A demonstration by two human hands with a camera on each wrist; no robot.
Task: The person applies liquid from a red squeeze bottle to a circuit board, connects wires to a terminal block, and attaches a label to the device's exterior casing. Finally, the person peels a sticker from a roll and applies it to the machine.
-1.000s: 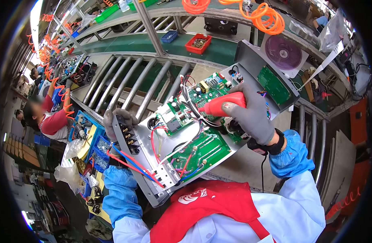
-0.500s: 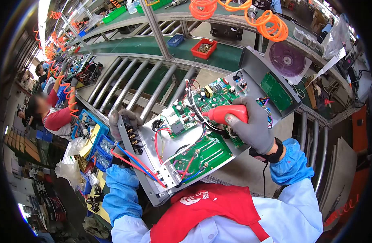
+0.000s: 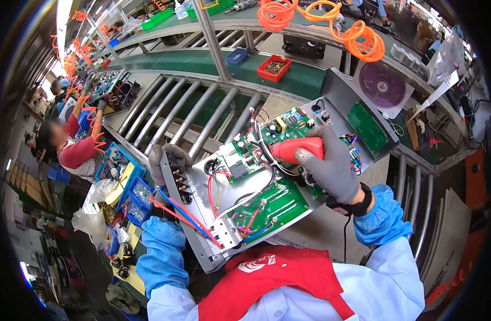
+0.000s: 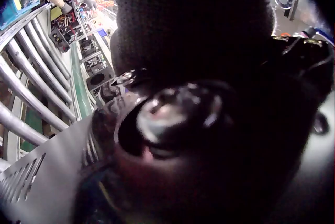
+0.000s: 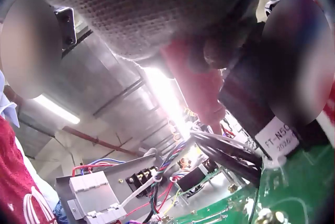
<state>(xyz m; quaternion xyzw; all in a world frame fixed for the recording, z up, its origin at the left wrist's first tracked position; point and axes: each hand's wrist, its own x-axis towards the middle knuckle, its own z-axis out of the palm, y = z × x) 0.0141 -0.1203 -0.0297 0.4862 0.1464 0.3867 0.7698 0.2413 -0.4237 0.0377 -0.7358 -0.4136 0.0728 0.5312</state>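
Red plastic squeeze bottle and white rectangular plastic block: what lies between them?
In the head view, black cables and a flat green circuit board lie between the bottle and the block.

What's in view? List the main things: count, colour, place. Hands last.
Bottle: one, red, over the chassis
Chassis: one, grey, centre
Circuit boards: several, green, in the chassis
Breaker: one, white, chassis's near left corner
Fan: one, purple, beyond chassis's right end
Bin: one, red, beyond the chassis
Rollers: several, silver, around the chassis
Hoses: several, orange, hanging at top
Left hand: one, grey-gloved, gripping the chassis's left end
Right hand: one, grey-gloved, gripping the bottle
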